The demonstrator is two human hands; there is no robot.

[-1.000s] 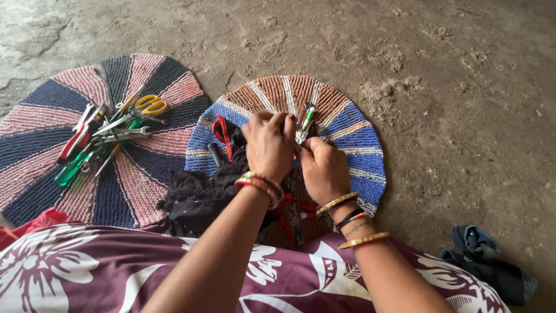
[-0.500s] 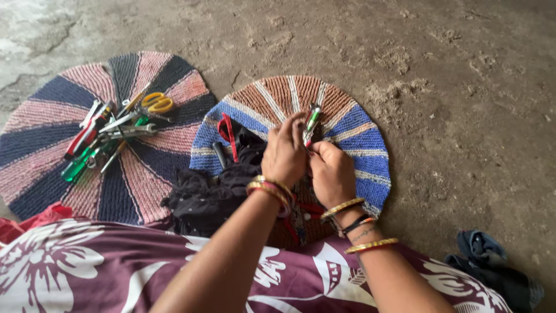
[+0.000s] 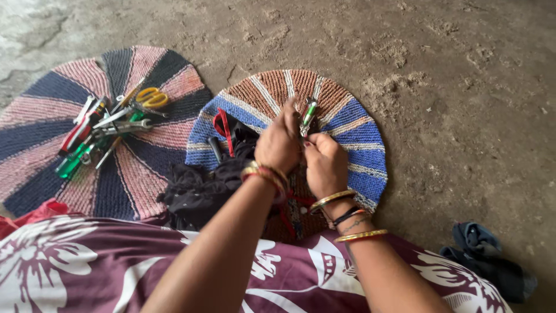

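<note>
Green-handled small tool [image 3: 308, 111], maybe a screwdriver or tester, pinched upright between both hands over the round woven mat [image 3: 359, 133] on the floor. Left hand [image 3: 279, 144] closed around it at 9 o'clock, right hand [image 3: 325, 163] curled on the lower end at 5 o'clock. Looks light, stiff, smooth plastic, probably a bit slippery; best gripped at the handle. Black cloth [image 3: 200, 188] at 8 o'clock. Pile of tools [image 3: 104, 124] on the second mat [image 3: 40, 110], far left. No packages, labels or signs visible.
</note>
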